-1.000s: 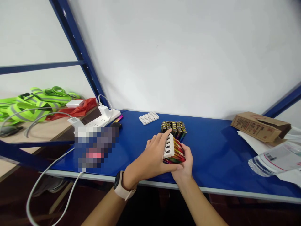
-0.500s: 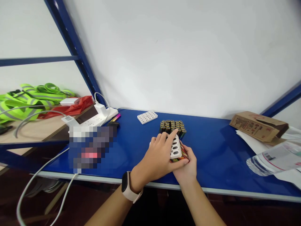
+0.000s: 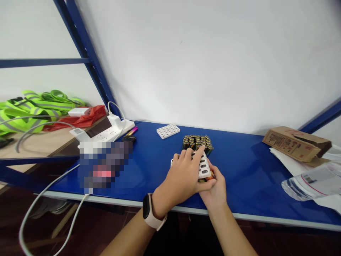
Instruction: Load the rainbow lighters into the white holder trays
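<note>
My left hand (image 3: 181,179) presses its fingers onto a white perforated battery holder (image 3: 204,167) with oval holes. The holder sits on a bundle of batteries (image 3: 205,179), mostly hidden, which my right hand (image 3: 216,190) cradles from below. Only a thin strip of the bundle's colourful sides shows. Both hands are just in front of a tight upright block of dark, gold-topped batteries (image 3: 197,141) standing on the blue steel shelf (image 3: 239,174). My left fingertips nearly touch that block.
A spare white holder (image 3: 168,131) lies behind my hands. A white power strip (image 3: 106,131) with cables sits left, beside a pixelated patch (image 3: 103,165). A cardboard box (image 3: 296,144) and clear plastic packaging (image 3: 311,183) lie right. Hi-vis vests (image 3: 39,106) lie far left.
My hands have moved right, carrying the bundle. The bundle has tilted so the white holder faces up more, and less of the batteries' colourful sides shows.
</note>
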{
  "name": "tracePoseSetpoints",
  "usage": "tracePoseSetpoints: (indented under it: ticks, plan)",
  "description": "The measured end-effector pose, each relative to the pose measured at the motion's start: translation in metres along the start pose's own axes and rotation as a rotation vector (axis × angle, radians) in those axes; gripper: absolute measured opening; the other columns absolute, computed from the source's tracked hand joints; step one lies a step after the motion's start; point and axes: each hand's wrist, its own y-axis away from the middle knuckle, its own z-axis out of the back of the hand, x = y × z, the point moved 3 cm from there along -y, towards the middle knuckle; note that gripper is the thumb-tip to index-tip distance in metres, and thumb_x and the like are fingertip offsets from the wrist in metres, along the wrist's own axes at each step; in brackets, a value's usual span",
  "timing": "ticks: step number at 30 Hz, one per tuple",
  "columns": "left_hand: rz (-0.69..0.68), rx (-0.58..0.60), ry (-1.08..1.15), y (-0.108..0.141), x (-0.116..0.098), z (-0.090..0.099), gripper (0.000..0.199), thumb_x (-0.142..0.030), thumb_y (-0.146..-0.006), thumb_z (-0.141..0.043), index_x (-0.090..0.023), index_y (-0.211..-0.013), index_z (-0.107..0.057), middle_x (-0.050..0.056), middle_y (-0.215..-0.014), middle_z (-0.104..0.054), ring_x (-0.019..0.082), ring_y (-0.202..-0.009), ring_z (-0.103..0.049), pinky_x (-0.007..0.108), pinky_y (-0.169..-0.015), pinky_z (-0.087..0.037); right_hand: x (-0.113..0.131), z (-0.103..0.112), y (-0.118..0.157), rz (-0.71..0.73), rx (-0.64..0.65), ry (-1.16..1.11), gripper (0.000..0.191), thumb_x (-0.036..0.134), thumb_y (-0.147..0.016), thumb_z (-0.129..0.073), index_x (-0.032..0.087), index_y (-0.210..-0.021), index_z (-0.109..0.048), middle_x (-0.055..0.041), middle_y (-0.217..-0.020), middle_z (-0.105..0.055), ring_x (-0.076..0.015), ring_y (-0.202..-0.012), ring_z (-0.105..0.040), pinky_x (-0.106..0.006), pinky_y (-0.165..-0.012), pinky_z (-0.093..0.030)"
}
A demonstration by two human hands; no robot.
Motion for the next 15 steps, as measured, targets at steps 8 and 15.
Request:
tracePoseSetpoints:
  ticks: [8, 15]
  plan:
    - [-0.017, 0.031, -0.077, -0.007, -0.013, -0.001, 0.093, -0.073, -0.085, -0.055, -0.019, -0.156, -0.03, 0.015, -0.125, -0.059, 0.033, -0.11, -0.057, 0.052, -0.093, -0.048, 0.004, 0.006, 0.004, -0.061, -0.148, -0.084, 0.018, 0.023, -0.083, -0.055, 0.019, -0.077, -0.071, -0.0013, -0.069, -0.075, -0.0177, -0.065, -0.071, -0.027, -0.063, -0.057]
    - [-0.032, 0.012, -0.099, -0.007, -0.013, -0.005, 0.091, -0.076, -0.086, -0.051, -0.019, -0.155, -0.033, 0.016, -0.125, -0.059, 0.033, -0.11, -0.057, 0.052, -0.093, -0.049, 0.005, 0.007, 0.004, -0.069, -0.093, -0.08, 0.037, 0.048, -0.09, -0.055, 0.016, -0.093, -0.074, -0.0063, -0.081, -0.078, -0.0234, -0.078, -0.075, -0.035, -0.074, -0.059]
